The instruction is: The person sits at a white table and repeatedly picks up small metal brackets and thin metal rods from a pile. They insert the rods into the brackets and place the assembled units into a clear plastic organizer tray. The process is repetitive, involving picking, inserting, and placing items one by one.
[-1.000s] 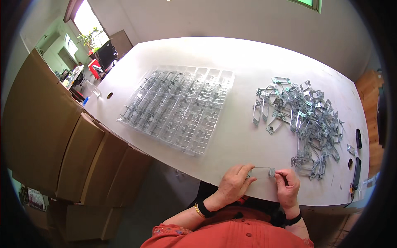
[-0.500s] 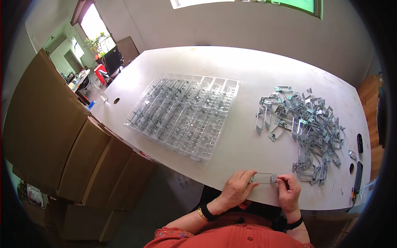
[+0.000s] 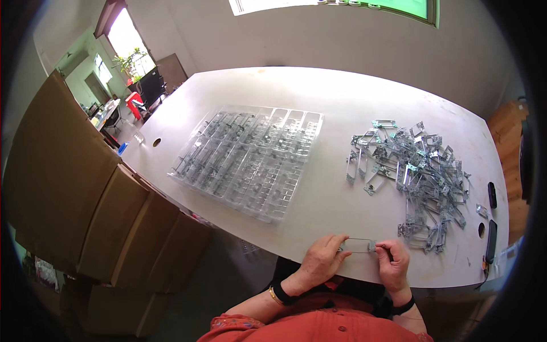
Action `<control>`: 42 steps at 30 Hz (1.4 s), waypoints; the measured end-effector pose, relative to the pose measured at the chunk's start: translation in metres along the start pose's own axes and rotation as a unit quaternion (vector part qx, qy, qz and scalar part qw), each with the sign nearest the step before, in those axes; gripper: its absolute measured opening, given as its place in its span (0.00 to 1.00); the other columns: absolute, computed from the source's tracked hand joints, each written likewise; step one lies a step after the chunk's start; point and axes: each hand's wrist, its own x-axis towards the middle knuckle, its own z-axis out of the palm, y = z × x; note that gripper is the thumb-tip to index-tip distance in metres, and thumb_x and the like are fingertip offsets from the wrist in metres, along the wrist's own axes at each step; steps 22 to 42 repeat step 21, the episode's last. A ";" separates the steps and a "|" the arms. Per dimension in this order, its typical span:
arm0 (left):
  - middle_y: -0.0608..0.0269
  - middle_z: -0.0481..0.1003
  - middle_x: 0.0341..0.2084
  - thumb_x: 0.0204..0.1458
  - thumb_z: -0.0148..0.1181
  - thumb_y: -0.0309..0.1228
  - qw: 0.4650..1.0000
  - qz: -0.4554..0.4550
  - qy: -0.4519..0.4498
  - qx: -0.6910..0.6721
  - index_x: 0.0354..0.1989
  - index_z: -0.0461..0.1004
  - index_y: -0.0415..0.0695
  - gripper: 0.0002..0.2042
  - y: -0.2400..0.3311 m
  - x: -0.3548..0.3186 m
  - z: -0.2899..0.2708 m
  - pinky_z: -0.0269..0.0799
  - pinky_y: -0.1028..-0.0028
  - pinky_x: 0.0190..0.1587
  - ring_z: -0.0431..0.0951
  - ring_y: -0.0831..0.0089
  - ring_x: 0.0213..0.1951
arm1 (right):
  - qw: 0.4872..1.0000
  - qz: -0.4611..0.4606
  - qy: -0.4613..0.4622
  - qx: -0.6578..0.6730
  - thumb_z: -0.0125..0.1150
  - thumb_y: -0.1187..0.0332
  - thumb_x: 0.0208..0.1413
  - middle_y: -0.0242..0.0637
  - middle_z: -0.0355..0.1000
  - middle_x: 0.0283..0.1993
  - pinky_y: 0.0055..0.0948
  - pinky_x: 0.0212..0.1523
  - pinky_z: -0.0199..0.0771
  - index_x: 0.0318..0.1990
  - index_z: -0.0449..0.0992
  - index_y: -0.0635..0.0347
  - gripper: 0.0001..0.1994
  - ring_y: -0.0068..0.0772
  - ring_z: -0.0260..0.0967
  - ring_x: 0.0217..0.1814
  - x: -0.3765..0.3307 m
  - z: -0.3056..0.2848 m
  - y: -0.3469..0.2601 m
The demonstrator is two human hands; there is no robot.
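Close to the table's near edge, I hold a small metal bracket assembly with two thin parallel rods between its end plates. My left hand pinches the left end plate between thumb and fingers. At the other end, my right hand is closed on the right plate, its fingertips curled together. The fingers partly cover both plates. Right of my hands lies a loose pile of similar metal bracket assemblies, tangled over each other. To the left, a clear plastic tray has many such parts lying in its compartments.
The white table has a round hole near its right edge. Beside that lie a black marker-like object and a dark phone-like object. Large cardboard boxes stand along the left side. A wall rises behind the table.
Both hands keep their hold on the bracket assembly, with hardly any movement. The whole view has shifted slightly, so everything sits a little further left.
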 end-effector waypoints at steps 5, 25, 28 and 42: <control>0.53 0.79 0.39 0.62 0.72 0.30 1.000 -0.002 0.004 -0.001 0.59 0.78 0.40 0.19 0.001 0.000 0.000 0.77 0.60 0.39 0.80 0.55 0.33 | 1.000 0.003 0.007 0.008 0.68 0.80 0.66 0.40 0.79 0.38 0.30 0.40 0.76 0.45 0.83 0.63 0.04 0.35 0.77 0.37 0.001 0.002 -0.004; 0.52 0.79 0.39 0.61 0.73 0.29 1.000 0.009 0.000 0.021 0.59 0.78 0.40 0.19 0.003 0.001 -0.001 0.77 0.58 0.42 0.80 0.52 0.38 | 1.000 0.000 0.002 -0.003 0.71 0.79 0.64 0.41 0.80 0.39 0.32 0.41 0.79 0.44 0.83 0.62 0.05 0.38 0.79 0.38 -0.001 -0.001 -0.002; 0.52 0.79 0.39 0.61 0.73 0.29 1.000 0.009 0.000 0.021 0.59 0.78 0.40 0.19 0.003 0.001 -0.001 0.77 0.58 0.42 0.80 0.52 0.38 | 1.000 0.000 0.002 -0.003 0.71 0.79 0.64 0.41 0.80 0.39 0.32 0.41 0.79 0.44 0.83 0.62 0.05 0.38 0.79 0.38 -0.001 -0.001 -0.002; 0.52 0.79 0.39 0.61 0.73 0.29 1.000 0.009 0.000 0.021 0.59 0.78 0.40 0.19 0.003 0.001 -0.001 0.77 0.58 0.42 0.80 0.52 0.38 | 1.000 0.000 0.002 -0.003 0.71 0.79 0.64 0.41 0.80 0.39 0.32 0.41 0.79 0.44 0.83 0.62 0.05 0.38 0.79 0.38 -0.001 -0.001 -0.002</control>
